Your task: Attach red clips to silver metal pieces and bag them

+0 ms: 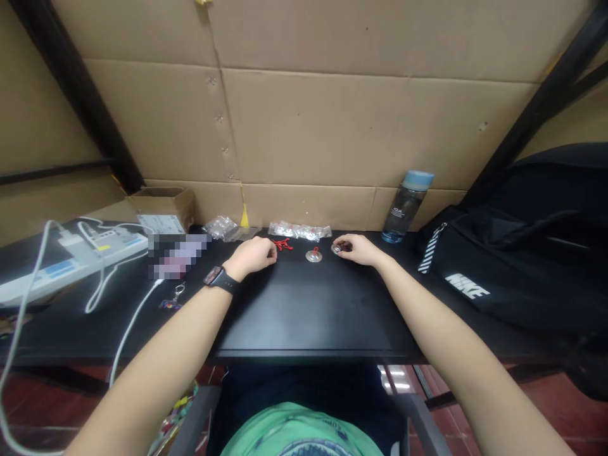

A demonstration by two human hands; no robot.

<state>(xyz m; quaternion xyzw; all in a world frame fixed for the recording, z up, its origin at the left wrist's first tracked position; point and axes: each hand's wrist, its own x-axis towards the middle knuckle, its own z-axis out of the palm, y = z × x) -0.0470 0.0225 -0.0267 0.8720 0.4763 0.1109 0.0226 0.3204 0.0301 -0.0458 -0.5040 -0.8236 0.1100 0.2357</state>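
My left hand (254, 255), with a dark watch on the wrist, rests near the back of the black table, its fingers curled together beside a small pile of red pieces (284, 244). Whatever those fingers may hold is too small to make out. My right hand (356, 248) has its fingers closed on a clear disc (337, 249) at the table's surface. Between the hands lies a clear suction cup (313, 256) with a red piece on top. Behind it, plastic packets (300, 231) lie along the cardboard wall.
A water bottle (406, 206) and a black bag (517, 253) stand to the right. To the left are a power strip (71, 266) with white cables, an open cardboard box (164, 206), a blurred-out item, a keychain (173, 301) and crumpled plastic bags (222, 227).
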